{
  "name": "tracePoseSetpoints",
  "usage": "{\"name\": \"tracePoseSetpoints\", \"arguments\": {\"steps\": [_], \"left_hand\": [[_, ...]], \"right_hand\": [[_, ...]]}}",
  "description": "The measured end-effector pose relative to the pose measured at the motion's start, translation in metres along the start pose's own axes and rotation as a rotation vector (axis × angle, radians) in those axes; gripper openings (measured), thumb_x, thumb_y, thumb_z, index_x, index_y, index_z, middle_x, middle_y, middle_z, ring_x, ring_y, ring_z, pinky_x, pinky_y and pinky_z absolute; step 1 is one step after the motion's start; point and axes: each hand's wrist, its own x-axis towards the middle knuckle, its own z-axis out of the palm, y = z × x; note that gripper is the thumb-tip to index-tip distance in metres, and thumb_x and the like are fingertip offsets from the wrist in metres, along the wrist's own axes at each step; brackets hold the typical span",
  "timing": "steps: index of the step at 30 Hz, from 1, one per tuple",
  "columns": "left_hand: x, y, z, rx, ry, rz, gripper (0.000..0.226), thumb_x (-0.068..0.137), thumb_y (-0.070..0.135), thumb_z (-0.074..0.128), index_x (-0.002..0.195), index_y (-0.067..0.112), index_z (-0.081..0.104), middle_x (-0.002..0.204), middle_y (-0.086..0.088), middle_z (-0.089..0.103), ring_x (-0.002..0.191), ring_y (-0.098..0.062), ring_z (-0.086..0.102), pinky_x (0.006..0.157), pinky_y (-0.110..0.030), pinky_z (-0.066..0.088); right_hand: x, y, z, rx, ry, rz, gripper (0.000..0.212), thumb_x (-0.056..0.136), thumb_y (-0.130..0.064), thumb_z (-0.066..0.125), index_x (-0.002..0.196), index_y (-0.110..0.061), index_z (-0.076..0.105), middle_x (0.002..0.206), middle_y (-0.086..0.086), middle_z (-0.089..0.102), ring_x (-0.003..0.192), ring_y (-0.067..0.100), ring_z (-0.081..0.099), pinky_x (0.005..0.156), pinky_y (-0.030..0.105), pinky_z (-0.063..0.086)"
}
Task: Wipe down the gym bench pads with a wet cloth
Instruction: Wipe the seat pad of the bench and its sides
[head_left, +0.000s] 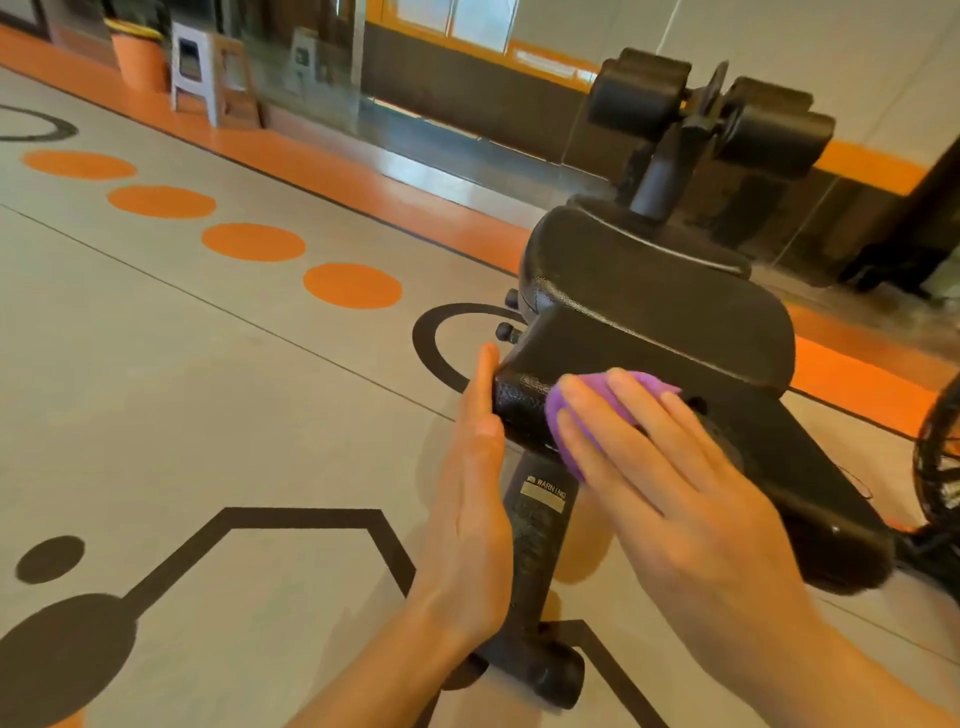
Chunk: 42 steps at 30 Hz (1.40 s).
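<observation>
Pressing flat on a purple cloth (597, 415), the right hand (670, 478) has its fingers straight and slightly spread, palm down, so nothing is pinched; the cloth is simply trapped between the palm and the near end of the bench pad (675, 364). Only the cloth's far and left edges show past the fingers. The left hand (475, 493) is also open, its fingers straight and together, laid edge-on against the left side of the same pad corner, seemingly to steady it.

As I judge it, the cloth is light, limp and probably damp, so it will bunch or slide out unless the palm keeps weight on it; a flat hand over its middle looks like the right hold for wiping. The pad looks firm under a textured, slightly shiny black cover that should let the cloth glide, with stitched edges and rounded corners where dirt may sit. The bench itself seems heavy and stable on its frame.

Beyond the hands, a second black pad (639, 260) sits farther along, and two roller pads (711, 109) stand on a post at the far end. Below the near pad, a black leg (540, 525) carrying a warning label (543, 491) runs down to the floor (260, 415), which is grey with orange dots and black markings. A white stool (195, 70) and an orange bin (137, 57) stand far left.
</observation>
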Motion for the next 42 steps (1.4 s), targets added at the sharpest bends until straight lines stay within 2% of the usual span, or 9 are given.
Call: {"name": "tracePoseSetpoints", "arguments": {"steps": [2, 5, 10, 13, 16, 19, 23, 36, 42], "left_hand": [[-0.031, 0.018, 0.014, 0.075, -0.085, 0.083, 0.054, 0.090, 0.065, 0.021, 0.141, 0.048, 0.023, 0.132, 0.056, 0.030, 0.134, 0.027, 0.019, 0.100, 0.006, 0.020], [-0.029, 0.013, 0.006, 0.249, -0.091, 0.214, 0.074, 0.086, 0.081, 0.015, 0.151, 0.047, 0.005, 0.153, 0.044, 0.011, 0.141, 0.022, 0.006, 0.105, 0.006, 0.011], [-0.010, 0.001, 0.010, 0.718, -0.107, 0.627, 0.062, 0.103, 0.047, 0.013, 0.157, 0.019, 0.003, 0.167, 0.004, -0.003, 0.154, -0.016, -0.004, 0.126, -0.039, 0.005], [-0.002, -0.001, 0.010, 0.689, -0.070, 0.613, 0.062, 0.103, 0.050, 0.008, 0.156, 0.018, 0.002, 0.167, 0.002, -0.002, 0.154, -0.015, -0.004, 0.126, -0.038, 0.005], [-0.004, -0.001, 0.004, 0.794, -0.072, 0.628, 0.064, 0.102, 0.042, 0.020, 0.157, 0.014, 0.002, 0.166, 0.005, -0.004, 0.154, -0.012, -0.007, 0.125, -0.029, 0.001], [-0.002, -0.004, 0.004, 0.828, -0.057, 0.612, 0.064, 0.103, 0.048, 0.018, 0.157, 0.020, 0.001, 0.166, 0.007, -0.004, 0.153, -0.010, -0.006, 0.126, -0.034, 0.004], [0.008, -0.009, 0.010, 0.757, -0.030, 0.652, 0.056, 0.104, 0.048, 0.016, 0.154, 0.024, 0.008, 0.164, 0.006, 0.003, 0.154, -0.018, 0.005, 0.121, -0.054, 0.021], [0.009, -0.014, 0.008, 0.791, 0.012, 0.710, 0.058, 0.105, 0.045, 0.016, 0.153, 0.012, 0.010, 0.163, -0.010, 0.011, 0.154, -0.029, 0.007, 0.124, -0.049, 0.015], [0.005, -0.013, 0.007, 0.833, 0.037, 0.684, 0.058, 0.106, 0.041, 0.016, 0.155, 0.010, 0.010, 0.165, -0.012, 0.010, 0.154, -0.028, 0.002, 0.124, -0.053, 0.011]], "right_hand": [[0.021, -0.016, 0.005, -0.018, -0.001, -0.068, 0.048, 0.092, -0.011, 0.051, 0.139, -0.008, 0.043, 0.151, 0.008, 0.038, 0.140, 0.031, 0.036, 0.115, 0.045, 0.031], [-0.012, 0.007, -0.001, -0.094, -0.048, -0.071, 0.051, 0.094, -0.004, 0.038, 0.145, -0.008, 0.033, 0.156, 0.005, 0.027, 0.144, 0.030, 0.027, 0.117, 0.043, 0.022], [-0.032, 0.004, -0.001, -0.150, -0.055, 0.075, 0.044, 0.103, -0.009, 0.024, 0.146, -0.008, 0.031, 0.155, 0.006, 0.028, 0.144, 0.031, 0.026, 0.118, 0.043, 0.020], [0.005, -0.020, 0.009, -0.073, 0.031, 0.100, 0.041, 0.103, -0.020, 0.030, 0.141, -0.011, 0.042, 0.153, 0.007, 0.033, 0.142, 0.029, 0.030, 0.117, 0.046, 0.026], [-0.039, 0.008, 0.006, -0.190, -0.029, 0.053, 0.047, 0.103, -0.008, 0.017, 0.148, -0.009, 0.027, 0.158, 0.007, 0.021, 0.146, 0.031, 0.021, 0.121, 0.045, 0.016], [-0.093, 0.025, -0.007, -0.269, -0.081, 0.133, 0.063, 0.095, 0.008, 0.036, 0.152, -0.009, 0.016, 0.159, 0.009, 0.015, 0.147, 0.033, 0.015, 0.121, 0.046, 0.007], [-0.032, -0.009, 0.014, -0.192, 0.041, 0.180, 0.043, 0.105, -0.011, 0.017, 0.147, -0.011, 0.029, 0.156, 0.006, 0.022, 0.146, 0.031, 0.022, 0.120, 0.046, 0.017], [-0.030, -0.013, 0.017, -0.178, 0.089, 0.156, 0.046, 0.104, -0.010, 0.016, 0.149, -0.010, 0.027, 0.158, 0.007, 0.022, 0.146, 0.030, 0.020, 0.120, 0.046, 0.018], [-0.128, 0.030, -0.006, -0.219, 0.020, 0.308, 0.041, 0.106, -0.008, 0.019, 0.146, -0.009, 0.028, 0.154, 0.010, 0.027, 0.143, 0.034, 0.025, 0.120, 0.045, 0.013]]}}
